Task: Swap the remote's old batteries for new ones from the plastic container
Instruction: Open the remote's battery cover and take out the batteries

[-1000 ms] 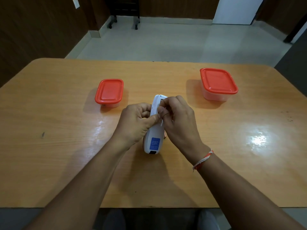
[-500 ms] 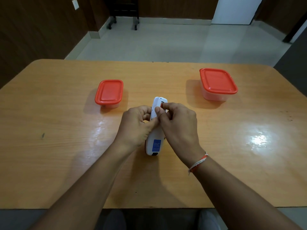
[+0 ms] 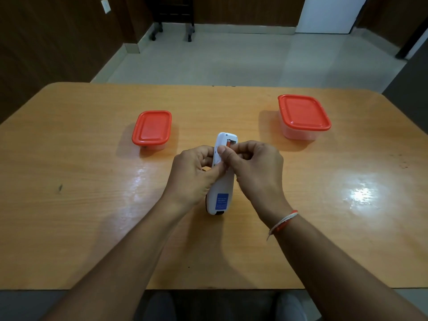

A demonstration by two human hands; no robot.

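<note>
A white remote (image 3: 220,195) lies face down at the middle of the wooden table (image 3: 69,205), a blue label on its back. Its battery compartment at the far end is open, and a red-tipped battery (image 3: 228,143) shows inside. My left hand (image 3: 193,176) grips the remote's left side, thumb on its back. My right hand (image 3: 252,169) reaches over the compartment, thumb and forefinger pinched at the battery. Two clear plastic containers with shut red lids stand beyond: a smaller container (image 3: 152,130) at the left, a larger container (image 3: 303,115) at the right.
The table's front edge runs close to my body, with my knees below it. Beyond the far edge lie a pale tiled floor, dark wood walls, the wheeled legs of a piece of furniture (image 3: 171,31) and a white door (image 3: 331,13).
My right hand's fingers have shifted along the open compartment toward its far end, and the red-tipped battery now shows. Remote and containers stay put.
</note>
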